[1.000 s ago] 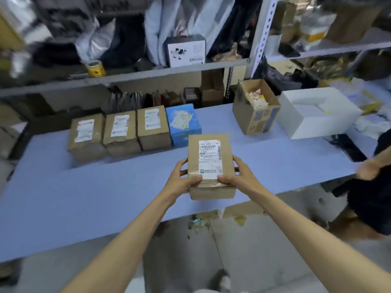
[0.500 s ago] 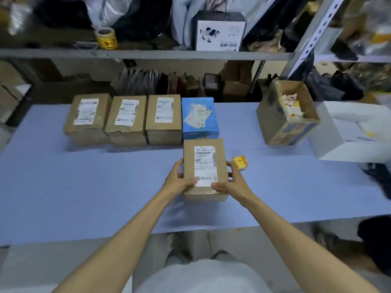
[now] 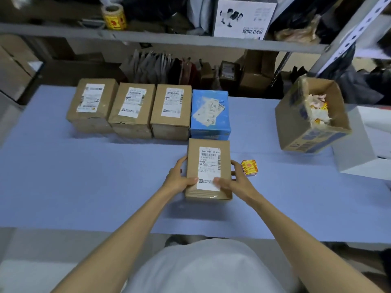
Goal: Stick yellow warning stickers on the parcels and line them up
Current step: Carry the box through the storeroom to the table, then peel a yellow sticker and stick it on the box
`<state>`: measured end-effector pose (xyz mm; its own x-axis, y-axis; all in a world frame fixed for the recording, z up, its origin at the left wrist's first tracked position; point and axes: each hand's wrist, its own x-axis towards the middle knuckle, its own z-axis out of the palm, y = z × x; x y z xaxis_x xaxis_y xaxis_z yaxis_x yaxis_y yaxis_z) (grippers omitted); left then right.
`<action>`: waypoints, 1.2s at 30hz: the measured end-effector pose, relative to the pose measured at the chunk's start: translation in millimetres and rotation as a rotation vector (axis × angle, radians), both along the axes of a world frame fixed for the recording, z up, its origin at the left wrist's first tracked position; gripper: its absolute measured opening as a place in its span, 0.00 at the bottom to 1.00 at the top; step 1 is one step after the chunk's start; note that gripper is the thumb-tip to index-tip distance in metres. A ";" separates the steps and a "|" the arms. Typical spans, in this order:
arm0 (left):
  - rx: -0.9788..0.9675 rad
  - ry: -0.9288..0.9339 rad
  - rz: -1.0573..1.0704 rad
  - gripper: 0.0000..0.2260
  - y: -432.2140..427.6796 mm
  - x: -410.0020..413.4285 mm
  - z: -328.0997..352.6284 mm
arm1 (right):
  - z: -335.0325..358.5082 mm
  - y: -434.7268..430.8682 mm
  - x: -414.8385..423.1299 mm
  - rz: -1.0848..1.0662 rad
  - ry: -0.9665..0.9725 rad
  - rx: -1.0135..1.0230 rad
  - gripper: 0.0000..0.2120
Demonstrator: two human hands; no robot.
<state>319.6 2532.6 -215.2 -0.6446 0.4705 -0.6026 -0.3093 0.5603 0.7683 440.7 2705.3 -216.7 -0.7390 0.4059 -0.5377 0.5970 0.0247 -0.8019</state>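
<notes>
Head view. A brown cardboard parcel with a white shipping label (image 3: 208,170) sits on the pale blue tabletop (image 3: 84,176), gripped at its sides by the left hand (image 3: 179,178) and the right hand (image 3: 234,180), with the thumbs over the near end of the label. It lies just in front of the blue box parcel (image 3: 209,113), which ends a row begun by three brown cardboard parcels (image 3: 132,108) along the far edge. No yellow sticker shows on the visible faces of any of the five. A small stack of yellow-and-red warning stickers (image 3: 249,167) lies just to the right of the right hand, and a roll of yellow stickers (image 3: 114,16) stands on the metal shelf (image 3: 169,40) above. Judged state: four parcels are aligned, while the fifth appears unplaced. Stickering appears not yet begun, unless stickers sit on hidden faces.
</notes>
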 end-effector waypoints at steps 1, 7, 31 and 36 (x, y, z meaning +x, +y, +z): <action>-0.010 0.002 0.012 0.40 1.5 -0.8 0.6 | -1.4 1.9 -2.9 -0.013 0.030 0.023 0.35; 0.058 0.008 0.118 0.36 7.4 -0.5 1.9 | -4.7 8.9 -8.2 -0.046 0.124 0.009 0.33; 0.081 0.304 0.149 0.30 29.0 -10.8 -15.8 | -13.4 5.2 -4.8 -0.101 0.156 0.037 0.28; 0.078 0.312 0.151 0.30 28.8 -7.5 -18.2 | -29.0 33.8 -1.8 -0.339 0.023 0.361 0.12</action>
<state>312.2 2561.4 -233.5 -0.8579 0.3925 -0.3314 -0.1279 0.4616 0.8778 438.9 2739.1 -245.7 -0.5433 0.7828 -0.3034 0.6019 0.1113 -0.7908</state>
